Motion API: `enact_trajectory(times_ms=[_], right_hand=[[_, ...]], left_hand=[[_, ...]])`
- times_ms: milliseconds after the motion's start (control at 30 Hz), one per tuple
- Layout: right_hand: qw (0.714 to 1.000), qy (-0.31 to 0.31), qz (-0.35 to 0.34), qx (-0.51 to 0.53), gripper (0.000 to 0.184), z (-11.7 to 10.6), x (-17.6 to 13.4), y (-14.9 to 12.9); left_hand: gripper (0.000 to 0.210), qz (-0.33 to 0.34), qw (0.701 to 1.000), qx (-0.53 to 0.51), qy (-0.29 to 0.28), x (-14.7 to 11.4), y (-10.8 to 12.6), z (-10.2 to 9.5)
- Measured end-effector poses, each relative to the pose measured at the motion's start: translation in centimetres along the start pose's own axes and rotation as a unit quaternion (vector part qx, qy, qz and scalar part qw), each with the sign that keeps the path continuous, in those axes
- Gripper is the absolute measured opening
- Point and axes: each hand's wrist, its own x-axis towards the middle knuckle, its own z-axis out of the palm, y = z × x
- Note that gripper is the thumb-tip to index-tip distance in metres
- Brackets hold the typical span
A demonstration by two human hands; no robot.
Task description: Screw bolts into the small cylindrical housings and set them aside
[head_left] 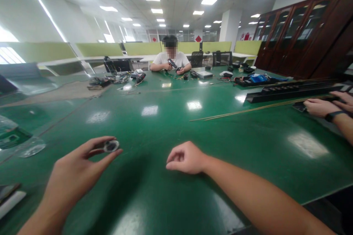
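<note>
My left hand (pixel 79 165) is raised over the left part of the green table (pixel 154 132). Its thumb and fingers pinch a small round object (pixel 111 146) with a pale, clear-looking rim and a dark middle; its exact kind does not show. Near the middle of the table, my right hand (pixel 187 158) is loosely curled, thumb tip against the index finger. A hollow shows between those fingers, with nothing visible in it. The two hands are apart, and the round object is nearer the left edge of the view.
A clear plastic bottle (pixel 16 136) lies at left. At right, another person's hands (pixel 322 107) are by thin brass-coloured rods (pixel 248 110) and a black channel (pixel 286 91). Across the table sits a person (pixel 171 60) holding a tool, among electronics and a power drill (pixel 138 77).
</note>
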Motion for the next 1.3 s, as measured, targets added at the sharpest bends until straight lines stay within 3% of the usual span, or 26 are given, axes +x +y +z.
enact_trajectory(times_ms=[100, 200, 300, 400, 533, 967, 1300], right_hand=[[0.994, 0.111, 0.013, 0.023, 0.024, -0.3, 0.5, 0.5], [0.983, 0.175, 0.050, 0.008, 0.025, -0.6, 0.8, 1.1], [0.982, 0.181, 0.051, -0.016, 0.026, -0.5, 0.8, 1.4], [0.986, 0.162, 0.027, -0.015, 0.021, -0.1, 0.5, 1.2], [0.991, 0.129, 0.027, -0.013, 0.014, 0.4, 0.2, 1.0], [0.993, 0.109, 0.036, 0.036, 0.013, 0.5, -0.2, 0.6], [0.995, 0.091, 0.025, 0.013, 0.017, 0.4, -0.4, -0.1]], left_hand=[[0.047, 0.056, 0.995, -0.068, -0.053, 1.5, 4.0, 2.5], [0.040, 0.136, 0.979, -0.128, -0.083, 2.1, 5.9, 6.2], [0.030, 0.191, 0.964, -0.156, -0.098, 1.6, 5.8, 9.8], [0.026, 0.228, 0.944, -0.186, -0.150, 0.5, 5.3, 11.7], [0.026, 0.233, 0.914, -0.239, -0.230, -0.3, 5.2, 11.9], [0.029, 0.228, 0.910, -0.277, -0.209, -0.7, 5.6, 11.6], [0.024, 0.235, 0.903, -0.292, -0.210, -0.6, 5.6, 11.5]])
